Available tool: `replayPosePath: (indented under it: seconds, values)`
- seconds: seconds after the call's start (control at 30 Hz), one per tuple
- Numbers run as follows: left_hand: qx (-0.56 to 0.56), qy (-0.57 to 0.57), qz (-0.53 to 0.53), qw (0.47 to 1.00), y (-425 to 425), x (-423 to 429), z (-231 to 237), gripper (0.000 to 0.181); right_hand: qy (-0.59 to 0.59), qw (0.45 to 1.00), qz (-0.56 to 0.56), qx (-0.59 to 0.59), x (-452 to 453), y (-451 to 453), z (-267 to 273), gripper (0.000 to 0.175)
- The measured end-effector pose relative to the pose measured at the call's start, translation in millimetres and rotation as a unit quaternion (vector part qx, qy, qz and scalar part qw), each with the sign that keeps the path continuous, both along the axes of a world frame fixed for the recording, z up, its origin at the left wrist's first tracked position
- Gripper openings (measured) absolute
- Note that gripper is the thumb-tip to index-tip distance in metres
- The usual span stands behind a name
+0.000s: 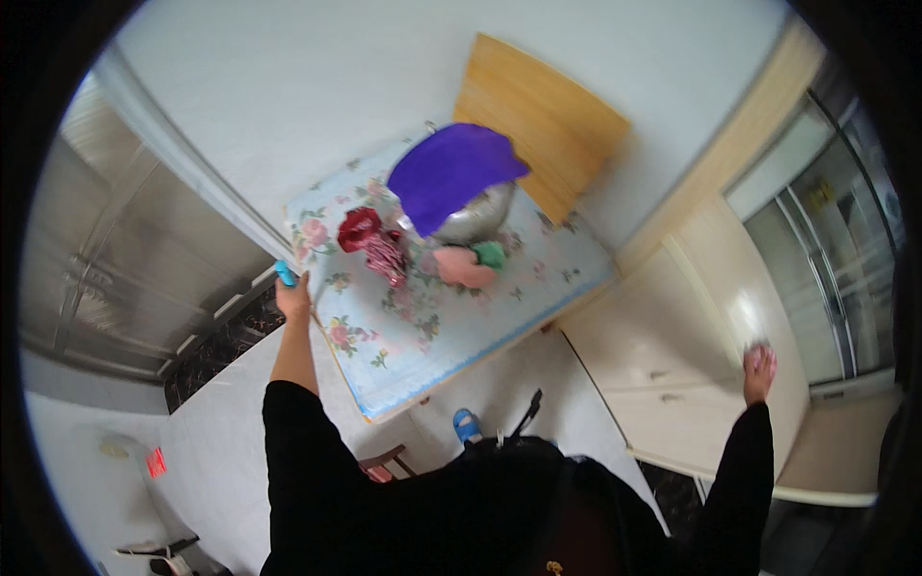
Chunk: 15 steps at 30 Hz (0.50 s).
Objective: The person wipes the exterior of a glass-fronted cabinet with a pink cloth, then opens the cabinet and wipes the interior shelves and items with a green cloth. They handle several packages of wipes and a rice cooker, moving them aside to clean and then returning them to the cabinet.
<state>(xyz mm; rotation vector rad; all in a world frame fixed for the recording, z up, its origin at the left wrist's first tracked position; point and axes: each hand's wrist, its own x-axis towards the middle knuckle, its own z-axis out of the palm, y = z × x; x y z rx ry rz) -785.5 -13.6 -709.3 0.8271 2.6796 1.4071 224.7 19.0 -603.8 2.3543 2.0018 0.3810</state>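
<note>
My left hand (293,297) is closed around a small turquoise object (285,273), held by the left edge of a table with a floral cloth (403,367). My right hand (759,371) rests against the cream cabinet (745,309) with a pink cloth (769,358) in its grasp. On the table a purple cloth (454,173) partly covers a round metal bowl (479,216). Beside the bowl lie a red bag or cloth (360,229) with a patterned striped part, a salmon-pink cloth (464,268) and a green one (490,255).
A wooden board (540,119) leans on the wall behind the table. Glass-fronted doors (814,266) stand at the right, sliding doors (108,252) at the left. A wooden stool (389,461) is near my body.
</note>
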Motion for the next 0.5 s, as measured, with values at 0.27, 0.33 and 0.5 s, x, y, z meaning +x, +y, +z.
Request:
replayPosePath:
  seconds: [0.27, 0.33, 0.5]
  values:
    - [-0.087, -0.077, 0.062, 0.991, -44, -24, -10, 0.082, 0.124, 0.944, 0.208, 0.223, -88, 41, 2, 0.027]
    - [-0.144, -0.117, 0.126, 0.975, -41, 9, 8, 0.079, 0.156, 0.924, 0.208, 0.28, -124, 53, 6, 0.029]
    - [-0.084, 0.144, -0.013, 0.986, -32, 57, 39, 0.07, 0.156, 0.95, 0.167, 0.213, -169, 80, 7, 0.039]
